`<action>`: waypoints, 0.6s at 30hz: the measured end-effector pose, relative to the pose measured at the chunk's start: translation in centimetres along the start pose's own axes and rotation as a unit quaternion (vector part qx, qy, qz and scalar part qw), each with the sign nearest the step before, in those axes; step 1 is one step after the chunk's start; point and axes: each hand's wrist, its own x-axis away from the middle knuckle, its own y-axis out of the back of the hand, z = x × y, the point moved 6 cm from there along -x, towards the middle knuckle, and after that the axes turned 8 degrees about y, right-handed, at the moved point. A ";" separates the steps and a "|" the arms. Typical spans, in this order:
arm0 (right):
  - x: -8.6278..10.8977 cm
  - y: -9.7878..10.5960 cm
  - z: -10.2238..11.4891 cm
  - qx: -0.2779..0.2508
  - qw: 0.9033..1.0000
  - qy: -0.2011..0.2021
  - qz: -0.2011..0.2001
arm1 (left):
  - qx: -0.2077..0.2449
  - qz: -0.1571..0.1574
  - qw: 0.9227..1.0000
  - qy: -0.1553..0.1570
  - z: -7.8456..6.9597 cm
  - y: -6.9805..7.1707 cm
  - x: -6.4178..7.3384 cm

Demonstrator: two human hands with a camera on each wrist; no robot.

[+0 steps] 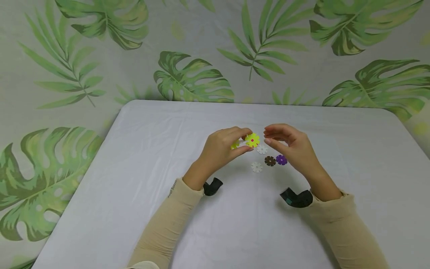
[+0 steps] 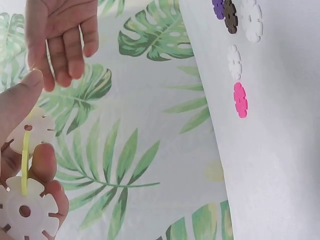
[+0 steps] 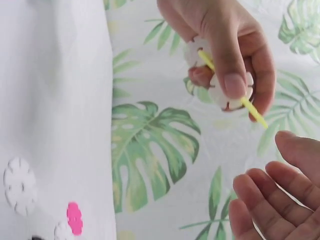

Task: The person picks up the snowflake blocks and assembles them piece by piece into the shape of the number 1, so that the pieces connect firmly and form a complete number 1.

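My left hand (image 1: 223, 145) pinches a small chain of notched snowflake discs, yellow and white, slotted together above the table. A yellow disc (image 1: 252, 140) faces the head camera at the fingertips. In the left wrist view two white discs show, the nearer white disc (image 2: 25, 215) joined to an edge-on yellow disc (image 2: 25, 165); the thumb and fingers cover part of the chain. Just right of it, my right hand (image 1: 292, 145) holds nothing, its fingers extended and apart from the discs. In the right wrist view its fingers (image 3: 265, 195) are relaxed below the chain.
Loose discs lie on the white tablecloth (image 1: 151, 149): two white discs (image 1: 256, 167), a brown disc (image 1: 270, 161), a purple disc (image 1: 281, 160) and a pink disc (image 2: 241, 100). Black wrist cameras (image 1: 297, 198) jut from both sleeves. Behind the table hangs leaf-patterned cloth (image 1: 195, 74).
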 end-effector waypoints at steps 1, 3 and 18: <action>0.1 0.2 -0.1 0.015 1.000 0.001 0.001 | 0.001 -0.001 1.000 0.000 0.0 0.1 0.0; 0.3 0.6 -0.4 0.041 0.999 -0.003 0.005 | 0.001 -0.003 1.000 0.002 0.1 0.2 0.0; 4.5 2.6 -5.7 0.125 0.986 -0.093 0.052 | -0.001 -0.001 1.000 0.015 0.5 0.6 0.0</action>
